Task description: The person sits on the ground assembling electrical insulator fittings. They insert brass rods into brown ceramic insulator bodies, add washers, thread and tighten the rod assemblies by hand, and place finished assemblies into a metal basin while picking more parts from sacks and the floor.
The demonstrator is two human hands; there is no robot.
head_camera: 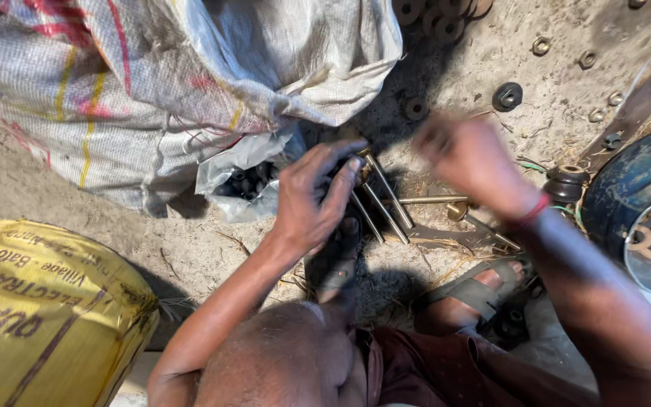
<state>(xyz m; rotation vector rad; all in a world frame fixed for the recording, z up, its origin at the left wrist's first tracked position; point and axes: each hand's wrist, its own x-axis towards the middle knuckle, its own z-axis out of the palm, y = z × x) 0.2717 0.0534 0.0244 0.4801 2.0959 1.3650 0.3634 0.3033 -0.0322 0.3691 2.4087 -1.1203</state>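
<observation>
Bundle of long thin grey metal bolts lay fanned on the sandy ground, mid-frame by the white woven sack; likely stiff, heavy, greasy, best taken mid-shaft. Left hand clamped their upper ends, fingers curled. Right hand blurred above them; grip unclear. Sandalled foot just below.

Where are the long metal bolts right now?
In the head view, centre frame: the long metal bolts fan out from the left hand, with the blurred right hand to their right and the striped woven sack upper left.
</observation>
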